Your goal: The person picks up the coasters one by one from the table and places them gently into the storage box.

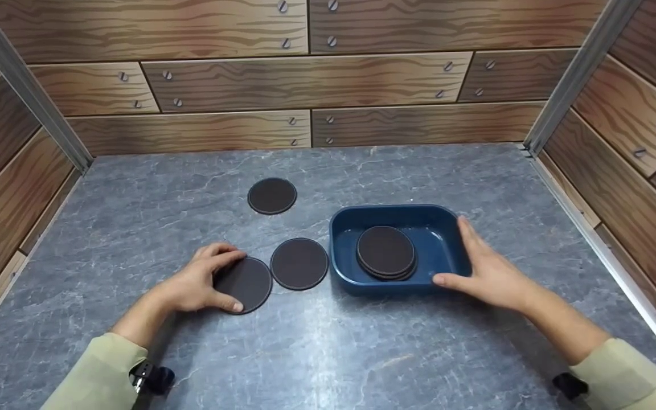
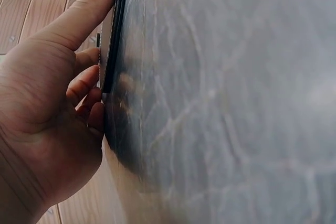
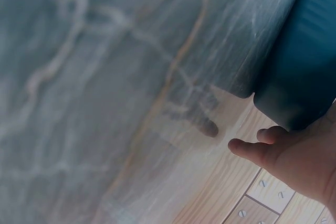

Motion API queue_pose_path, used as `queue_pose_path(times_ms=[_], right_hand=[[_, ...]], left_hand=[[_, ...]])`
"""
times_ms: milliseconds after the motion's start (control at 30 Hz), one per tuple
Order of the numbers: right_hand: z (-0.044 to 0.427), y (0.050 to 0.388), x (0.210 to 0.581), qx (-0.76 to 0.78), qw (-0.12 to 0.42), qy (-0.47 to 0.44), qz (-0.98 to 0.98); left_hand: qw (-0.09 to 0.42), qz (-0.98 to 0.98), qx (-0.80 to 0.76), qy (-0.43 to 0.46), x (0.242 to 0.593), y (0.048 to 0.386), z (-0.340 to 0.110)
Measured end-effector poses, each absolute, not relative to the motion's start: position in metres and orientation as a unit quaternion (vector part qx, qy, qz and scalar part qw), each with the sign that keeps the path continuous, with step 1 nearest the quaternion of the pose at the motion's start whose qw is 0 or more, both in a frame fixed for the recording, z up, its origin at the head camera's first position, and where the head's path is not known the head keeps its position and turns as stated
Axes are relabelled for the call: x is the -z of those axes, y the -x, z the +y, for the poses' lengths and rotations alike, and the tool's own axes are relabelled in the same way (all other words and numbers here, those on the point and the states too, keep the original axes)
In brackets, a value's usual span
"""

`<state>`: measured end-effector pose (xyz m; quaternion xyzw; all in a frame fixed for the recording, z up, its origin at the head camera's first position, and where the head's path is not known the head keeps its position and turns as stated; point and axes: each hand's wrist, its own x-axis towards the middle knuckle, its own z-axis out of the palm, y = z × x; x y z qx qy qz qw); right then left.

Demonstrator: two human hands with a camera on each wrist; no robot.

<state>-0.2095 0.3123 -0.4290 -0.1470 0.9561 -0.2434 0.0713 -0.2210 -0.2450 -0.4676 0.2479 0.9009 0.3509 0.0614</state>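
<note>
head: high, facing forward-down | wrist views: close, rolled sideways | head, right wrist share: blue tub (image 1: 385, 288)

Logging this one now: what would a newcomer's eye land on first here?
Probably the blue tub right of centre, with a stack of dark discs inside and the right hand gripping its near right corner. Next, three loose discs left of it on the grey marbled surface: a far disc, a middle disc right beside the tub, and a near disc that the left hand holds.

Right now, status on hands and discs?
Left hand grips dark disc; right hand touches blue bin. Disc stack inside bin. Another loose disc sits between.
</note>
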Motion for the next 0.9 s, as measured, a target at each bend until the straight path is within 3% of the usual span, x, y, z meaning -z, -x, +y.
queue_pose_path(times_ms=[900], right_hand=[[0.3137, 0.2098, 0.4308, 0.241, 0.064, 0.145, 0.957]], left_hand=[[0.054, 0.902, -0.364, -0.227, 0.4644, 0.2213, -0.2408]])
